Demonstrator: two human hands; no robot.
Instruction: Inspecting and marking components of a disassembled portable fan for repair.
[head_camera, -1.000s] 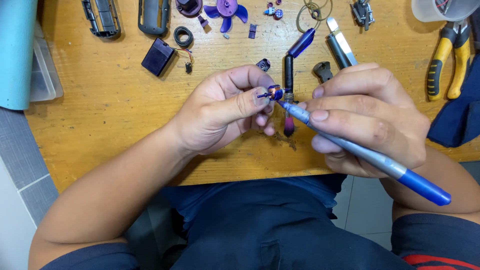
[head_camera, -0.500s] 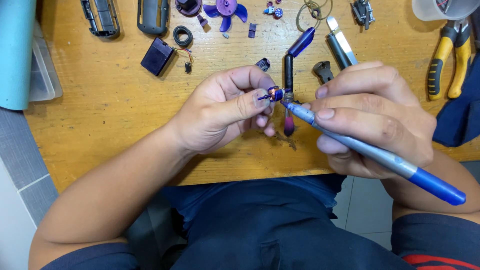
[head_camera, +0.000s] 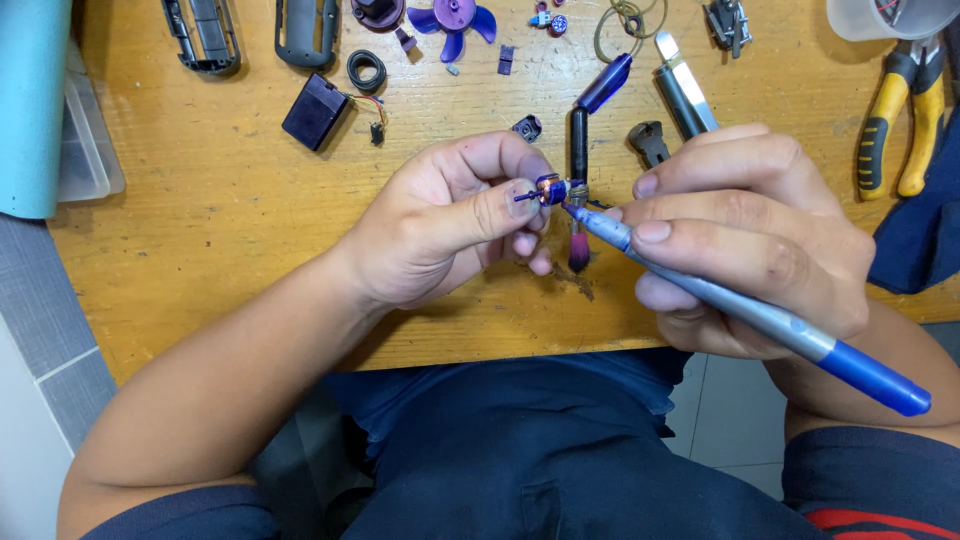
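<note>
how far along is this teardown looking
Done: housing halves, purple fan blade and black battery pack lie apart on the table. In hand: left hand pinches the small motor rotor; right hand presses a blue pen-like tool against it. Left: only this rotor, apparently.

On the wooden tabletop (head_camera: 220, 230), yellow-handled pliers (head_camera: 897, 130) lay far right, a black rectangular battery pack (head_camera: 315, 110) far left, a purple plastic fan blade (head_camera: 455, 18) between them.

Bare forearms, dark navy clothing, perhaps red trim at one edge.

Matt grainy wood table (head_camera: 240, 230), smooth plastic pen (head_camera: 760, 315), coppery metal motor (head_camera: 550, 190)
</note>
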